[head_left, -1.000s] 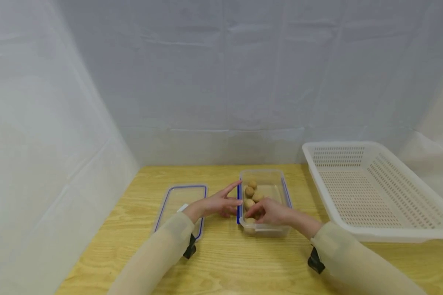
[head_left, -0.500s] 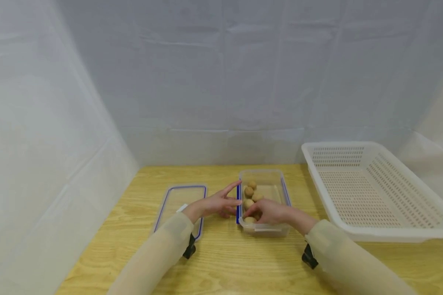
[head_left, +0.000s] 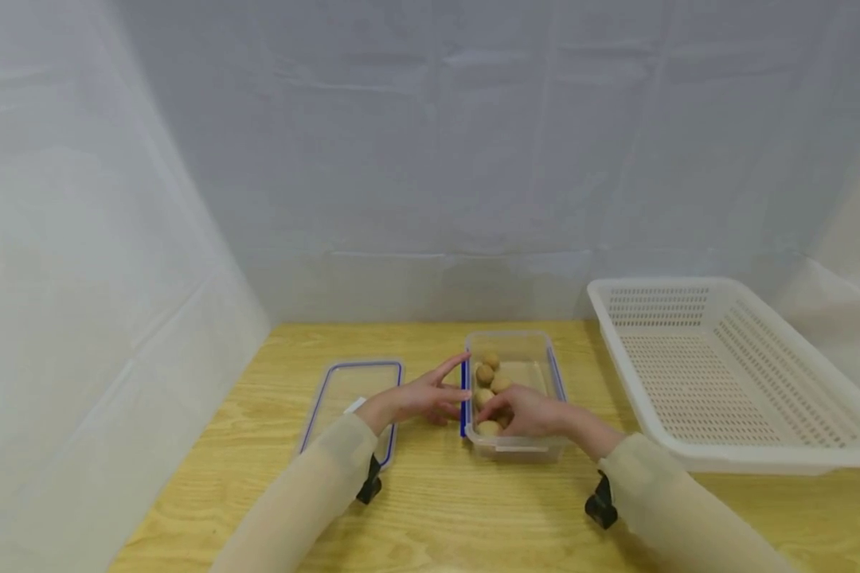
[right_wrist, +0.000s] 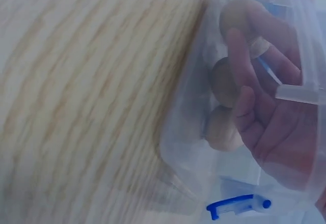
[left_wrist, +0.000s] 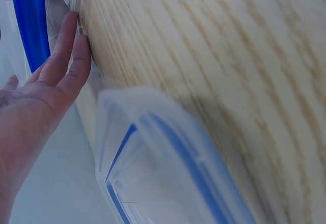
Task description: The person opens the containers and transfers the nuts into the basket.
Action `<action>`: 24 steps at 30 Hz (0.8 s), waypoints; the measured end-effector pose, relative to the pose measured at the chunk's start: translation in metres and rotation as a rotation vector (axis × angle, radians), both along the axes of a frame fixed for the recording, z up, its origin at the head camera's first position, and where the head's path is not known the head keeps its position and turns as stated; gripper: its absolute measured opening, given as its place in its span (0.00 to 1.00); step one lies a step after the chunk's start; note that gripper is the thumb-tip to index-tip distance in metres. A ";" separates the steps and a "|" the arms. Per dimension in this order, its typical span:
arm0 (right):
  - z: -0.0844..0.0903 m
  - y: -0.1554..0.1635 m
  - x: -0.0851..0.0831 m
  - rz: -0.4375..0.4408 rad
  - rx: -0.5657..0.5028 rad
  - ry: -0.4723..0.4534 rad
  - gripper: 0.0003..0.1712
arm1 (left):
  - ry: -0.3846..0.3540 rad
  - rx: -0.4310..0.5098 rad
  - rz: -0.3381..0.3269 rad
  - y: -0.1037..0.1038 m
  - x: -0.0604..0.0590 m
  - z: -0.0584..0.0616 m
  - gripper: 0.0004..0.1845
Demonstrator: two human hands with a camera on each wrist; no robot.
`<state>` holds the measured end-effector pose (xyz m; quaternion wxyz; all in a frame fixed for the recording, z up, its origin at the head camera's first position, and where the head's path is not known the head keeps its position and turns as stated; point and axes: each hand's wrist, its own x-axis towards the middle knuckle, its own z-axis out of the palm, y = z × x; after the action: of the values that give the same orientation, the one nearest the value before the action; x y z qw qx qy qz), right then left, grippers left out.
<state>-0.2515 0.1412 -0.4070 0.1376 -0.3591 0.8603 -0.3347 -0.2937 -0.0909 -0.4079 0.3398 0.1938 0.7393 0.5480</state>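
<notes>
A clear plastic container [head_left: 516, 341] with blue clips stands mid-table and holds several brown round fruits [head_left: 484, 373]. My left hand [head_left: 430, 394] lies flat against the container's left wall, fingers straight; the left wrist view shows those fingers [left_wrist: 66, 51] beside the blue clip [left_wrist: 29, 25]. My right hand [head_left: 521, 411] reaches into the near end, its fingers curled down over the nearest fruit [head_left: 489, 427]. Through the container wall [right_wrist: 191, 147] in the right wrist view, the fingers [right_wrist: 243, 76] lie on the fruits [right_wrist: 224, 84].
The container's lid [head_left: 349, 395], clear with a blue seal, lies flat to the left, under my left forearm [left_wrist: 168, 158]. A large white perforated basket [head_left: 731, 370] stands at the right. The wooden table [head_left: 473, 501] is hemmed by white sheets.
My right hand has sunk deeper into the near end of the container and drawn slightly toward me. The left hand has stayed against the container's side.
</notes>
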 end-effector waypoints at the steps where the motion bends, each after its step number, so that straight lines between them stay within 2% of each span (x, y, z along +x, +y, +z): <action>1: 0.001 0.001 0.001 -0.005 -0.001 0.008 0.16 | -0.001 0.000 0.001 0.000 0.000 0.000 0.40; 3: 0.003 0.005 0.002 -0.017 -0.001 0.022 0.16 | -0.004 0.000 0.003 0.001 0.000 0.000 0.40; 17: 0.040 0.037 0.020 -0.147 -0.148 -0.104 0.24 | 0.006 -0.009 0.007 0.000 0.000 -0.001 0.41; 24: 0.066 0.058 0.040 -0.176 -0.214 -0.079 0.25 | 0.009 -0.013 0.011 0.001 0.001 0.000 0.41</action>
<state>-0.2115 0.1993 -0.3414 0.1023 -0.2814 0.8417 -0.4494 -0.2925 -0.0902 -0.4076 0.3346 0.1903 0.7454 0.5443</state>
